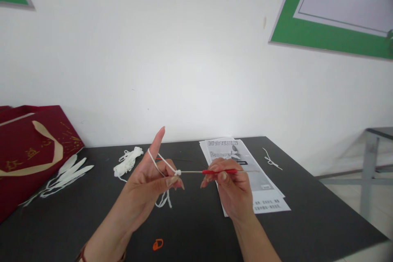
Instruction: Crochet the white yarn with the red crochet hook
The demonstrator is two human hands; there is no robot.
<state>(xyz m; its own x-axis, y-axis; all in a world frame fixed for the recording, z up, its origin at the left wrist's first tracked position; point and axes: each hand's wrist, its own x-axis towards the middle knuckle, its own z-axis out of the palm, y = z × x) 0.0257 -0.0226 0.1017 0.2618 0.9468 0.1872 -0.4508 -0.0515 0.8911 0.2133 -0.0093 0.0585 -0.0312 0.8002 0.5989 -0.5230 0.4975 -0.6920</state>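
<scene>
My left hand (pixel 150 180) pinches a small knot of white yarn (pixel 177 172) between thumb and fingers. From the knot the yarn runs up around my raised index finger, and a loose tail hangs below the hand. My right hand (pixel 231 188) is closed around the red grip of a crochet hook (pixel 219 171), held level. The hook's thin metal shaft reaches left to the yarn at my left fingertips; its tip is hidden in the knot there. The other metal end sticks out to the right of my hand.
Behind my left hand lies a white yarn bundle (pixel 128 161). Printed sheets (pixel 264 196) lie under my right hand. An orange stitch marker (pixel 157 245) is near the front. White leaf-shaped pieces (pixel 69 174) lie beside a dark red bag (pixel 37 151); a yarn bow (pixel 270 159) lies right.
</scene>
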